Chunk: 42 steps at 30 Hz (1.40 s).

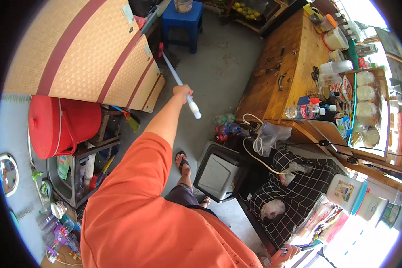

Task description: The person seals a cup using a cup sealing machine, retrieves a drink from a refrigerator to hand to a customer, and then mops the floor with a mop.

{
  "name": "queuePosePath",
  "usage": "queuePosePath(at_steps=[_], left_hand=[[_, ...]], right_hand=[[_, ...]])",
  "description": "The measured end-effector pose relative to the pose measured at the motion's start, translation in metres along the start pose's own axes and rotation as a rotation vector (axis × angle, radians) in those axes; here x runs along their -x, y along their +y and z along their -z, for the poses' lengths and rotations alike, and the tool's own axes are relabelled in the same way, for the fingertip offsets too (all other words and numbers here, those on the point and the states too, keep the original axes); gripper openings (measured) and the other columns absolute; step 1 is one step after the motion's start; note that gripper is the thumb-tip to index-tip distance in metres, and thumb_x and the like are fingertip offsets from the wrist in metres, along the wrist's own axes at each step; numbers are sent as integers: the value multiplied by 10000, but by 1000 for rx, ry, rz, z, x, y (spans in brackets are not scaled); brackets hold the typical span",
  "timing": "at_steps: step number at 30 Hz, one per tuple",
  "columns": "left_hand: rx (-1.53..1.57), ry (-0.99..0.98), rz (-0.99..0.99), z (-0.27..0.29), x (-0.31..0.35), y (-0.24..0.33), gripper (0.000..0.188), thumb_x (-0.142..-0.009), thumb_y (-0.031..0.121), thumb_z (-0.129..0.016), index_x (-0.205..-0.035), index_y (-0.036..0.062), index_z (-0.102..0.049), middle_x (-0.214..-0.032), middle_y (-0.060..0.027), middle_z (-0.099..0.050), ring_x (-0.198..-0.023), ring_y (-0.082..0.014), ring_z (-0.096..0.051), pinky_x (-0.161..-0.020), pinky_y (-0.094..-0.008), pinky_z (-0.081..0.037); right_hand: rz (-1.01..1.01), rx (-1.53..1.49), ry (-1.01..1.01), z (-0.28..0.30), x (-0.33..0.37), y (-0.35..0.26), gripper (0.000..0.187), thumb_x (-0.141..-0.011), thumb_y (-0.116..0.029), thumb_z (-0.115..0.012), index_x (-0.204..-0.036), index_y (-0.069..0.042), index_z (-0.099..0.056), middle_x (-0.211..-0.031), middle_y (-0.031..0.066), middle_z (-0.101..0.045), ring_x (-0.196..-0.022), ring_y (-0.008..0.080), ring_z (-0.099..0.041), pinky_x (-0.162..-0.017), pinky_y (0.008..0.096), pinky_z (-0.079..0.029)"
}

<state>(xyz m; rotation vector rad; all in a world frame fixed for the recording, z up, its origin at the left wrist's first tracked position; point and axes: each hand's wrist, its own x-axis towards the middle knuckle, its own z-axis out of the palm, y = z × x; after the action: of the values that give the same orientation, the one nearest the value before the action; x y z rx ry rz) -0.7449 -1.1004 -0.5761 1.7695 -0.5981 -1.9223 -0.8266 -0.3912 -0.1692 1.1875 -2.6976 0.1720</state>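
With my left arm stretched forward, my left hand (182, 92) is closed round a long white pole (171, 68) close to its near end. At the pole's far end, a red part (161, 49) is beside the woven-pattern cabinet (89, 53), low by the floor; whether it is a mop or a broom I cannot tell. At the lower right edge, my right hand (285, 255) has its fingers curled, next to a dark, thin object by the counter. What it grips is too small to make out.
A blue stool (182, 20) stands ahead, past the cabinet. To the left is a red lidded bucket (67, 125). A wooden counter (295, 53) with jars and bottles runs along the right. Bottles (228, 127) and a grey-lidded bin (216, 174) sit on the floor near my feet.
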Motion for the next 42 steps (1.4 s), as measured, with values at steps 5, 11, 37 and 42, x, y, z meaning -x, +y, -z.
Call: queuePosePath(at_steps=[5, 11, 37, 42], left_hand=[[-271, 154, -138, 8, 38, -27, 179, -843, -9, -511, -1002, -86, -482, -780, -193, -582, -530, -251, -592, -426, -383, -492], [-674, 156, -124, 15, 95, -29, 439, -829, -9, -519, -1254, -80, -431, -882, -213, -626, -584, -289, -646, -481, -415, -538], [-1729, 103, -361, 50, 10, 10, 339, -886, 80, -536, -1206, 20, -631, -1213, -209, -636, -1119, -359, -631, -904, -441, -538], [-1656, 146, -269, 34, 6, 22, 266, -838, 112, -592, -1043, -14, -704, -1043, -192, -702, -1004, -346, -682, -848, -403, -560]], right_hand=[[-24, -40, 25, -3, -5, 2, 69, -776, 0, -632, -772, -67, -619, -784, 94, -577, -787, 308, -535, -792, 471, -439], [73, 27, -53, -3, 11, 21, 98, -779, -89, -472, -833, -34, -533, -805, 124, -509, -825, 322, -469, -829, 499, -370], [19, 20, 8, -3, 11, 18, 104, -795, -50, -468, -798, -54, -571, -813, 98, -523, -840, 306, -476, -862, 496, -378], [30, 19, 48, -4, 13, 20, 92, -796, -53, -489, -799, -65, -580, -817, 86, -507, -848, 307, -473, -884, 526, -375]])
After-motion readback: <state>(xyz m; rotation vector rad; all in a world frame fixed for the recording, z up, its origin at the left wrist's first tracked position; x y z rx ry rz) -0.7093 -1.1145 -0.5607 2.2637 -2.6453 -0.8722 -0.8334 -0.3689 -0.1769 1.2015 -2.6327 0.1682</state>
